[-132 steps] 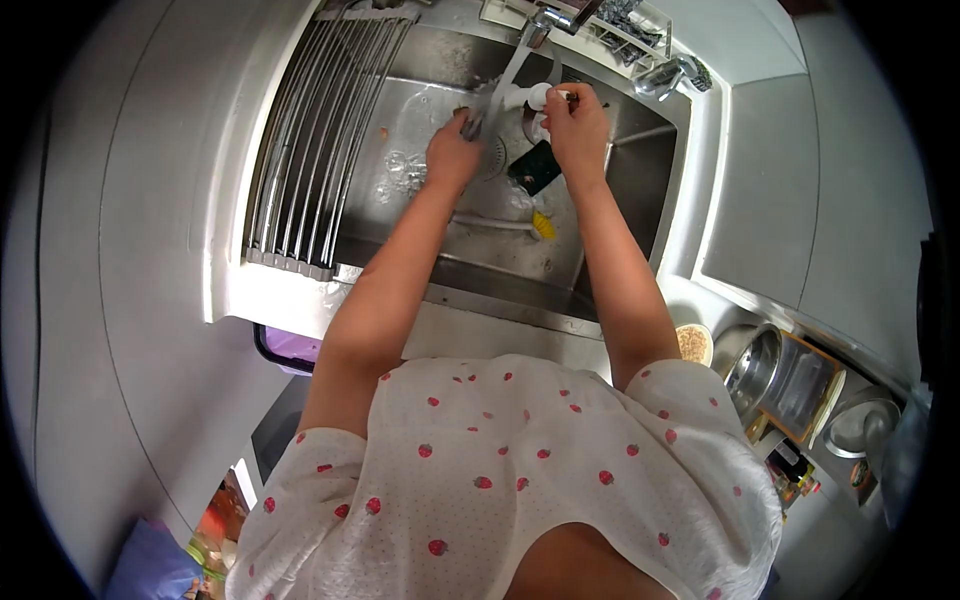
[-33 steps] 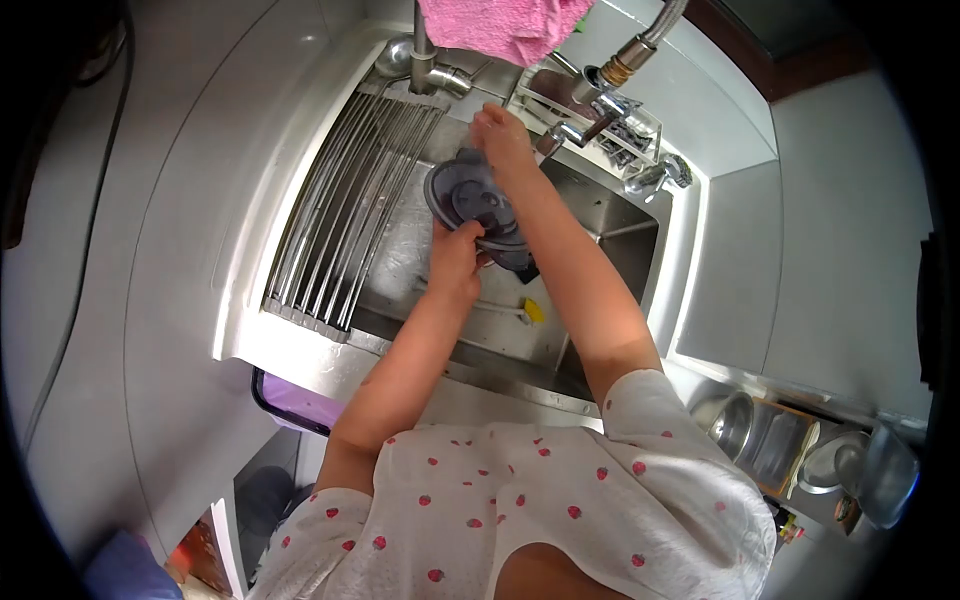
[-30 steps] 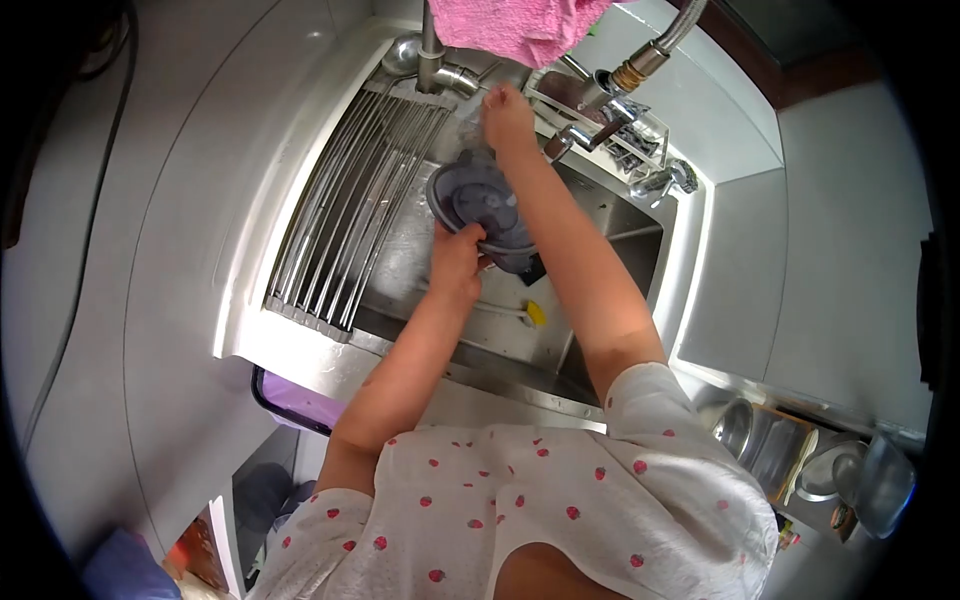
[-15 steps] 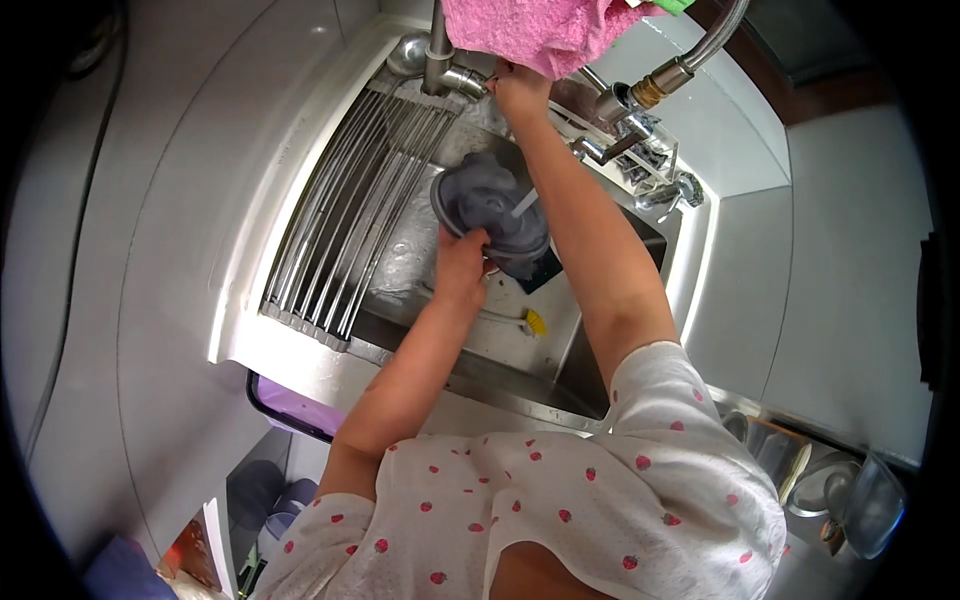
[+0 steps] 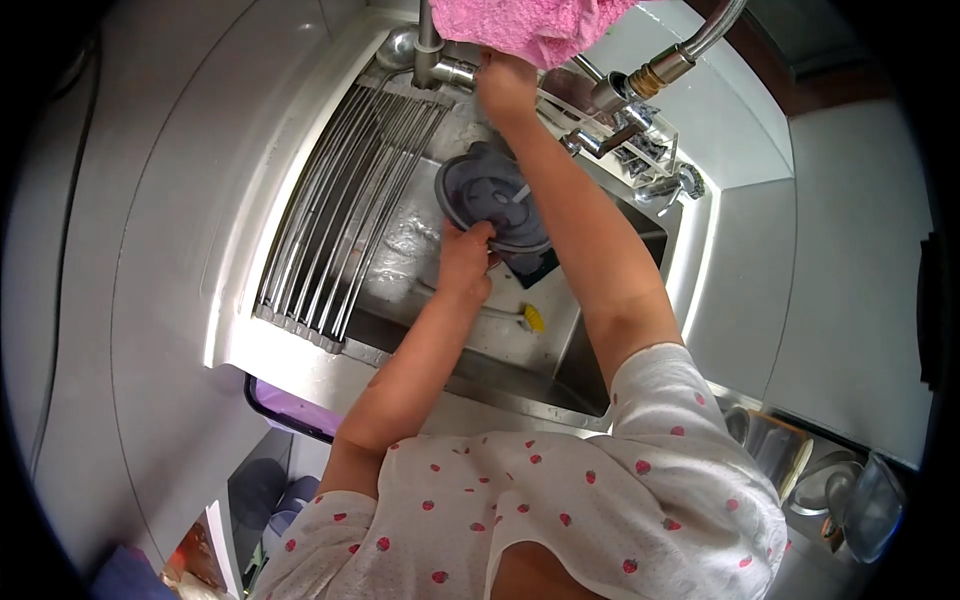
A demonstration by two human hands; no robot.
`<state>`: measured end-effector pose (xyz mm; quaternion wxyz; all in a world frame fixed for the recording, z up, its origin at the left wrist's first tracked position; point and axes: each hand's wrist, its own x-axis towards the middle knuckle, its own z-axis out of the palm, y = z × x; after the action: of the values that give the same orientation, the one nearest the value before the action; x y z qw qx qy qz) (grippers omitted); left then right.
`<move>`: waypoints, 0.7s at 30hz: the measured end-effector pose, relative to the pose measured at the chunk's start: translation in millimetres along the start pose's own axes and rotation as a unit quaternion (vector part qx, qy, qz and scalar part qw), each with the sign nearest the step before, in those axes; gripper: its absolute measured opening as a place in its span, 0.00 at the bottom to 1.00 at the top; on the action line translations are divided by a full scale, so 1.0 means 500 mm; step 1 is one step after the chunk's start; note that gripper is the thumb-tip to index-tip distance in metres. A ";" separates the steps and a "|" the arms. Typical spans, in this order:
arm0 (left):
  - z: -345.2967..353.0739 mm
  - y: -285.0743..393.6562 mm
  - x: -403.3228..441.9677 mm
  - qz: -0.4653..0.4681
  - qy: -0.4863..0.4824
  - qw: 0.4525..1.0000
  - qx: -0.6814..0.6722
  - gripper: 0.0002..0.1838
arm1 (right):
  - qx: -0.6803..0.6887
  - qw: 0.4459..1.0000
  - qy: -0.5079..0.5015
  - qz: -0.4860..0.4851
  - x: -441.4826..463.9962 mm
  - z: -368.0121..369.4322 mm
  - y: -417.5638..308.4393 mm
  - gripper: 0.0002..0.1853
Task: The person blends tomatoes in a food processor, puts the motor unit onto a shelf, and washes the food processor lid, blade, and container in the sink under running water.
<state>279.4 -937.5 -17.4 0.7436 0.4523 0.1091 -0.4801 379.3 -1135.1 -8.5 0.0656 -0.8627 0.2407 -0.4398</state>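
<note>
My left hand [image 5: 468,255] grips the lower edge of a round, dark grey plastic lid [image 5: 475,190], tilted over the sink [image 5: 400,265]. A thin stream of water [image 5: 521,194] falls on it. My right hand [image 5: 507,88] is closed at the handle end of the metal faucet body [image 5: 458,72], just below a hanging pink towel [image 5: 545,25]; its fingertips are mostly hidden. Under the lid a dark green pad [image 5: 532,272] shows in part. A white-handled brush with yellow bristles [image 5: 533,318] lies on the sink floor.
A metal roll-up rack [image 5: 350,210] covers the sink's left side. A ladle [image 5: 398,47] rests behind it. The jointed spout [image 5: 625,130] and a white caddy [image 5: 655,150] are at the back right. Metal bowls [image 5: 825,482] stand at the lower right.
The sponge, utensils and white item handled earlier gave way to the grey lid in my left hand. My right hand has moved back to the faucet handle, and water now runs onto the lid.
</note>
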 end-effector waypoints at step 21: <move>-0.077 -0.006 0.047 0.023 -0.052 0.997 -0.055 0.33 | -0.052 0.994 -0.088 0.043 -0.315 -0.281 -0.010 0.17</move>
<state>299.5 -922.2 -55.0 0.7832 0.3872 0.0859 -0.4788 192.0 -1042.2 -36.5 0.0603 -0.8892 0.2931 -0.3461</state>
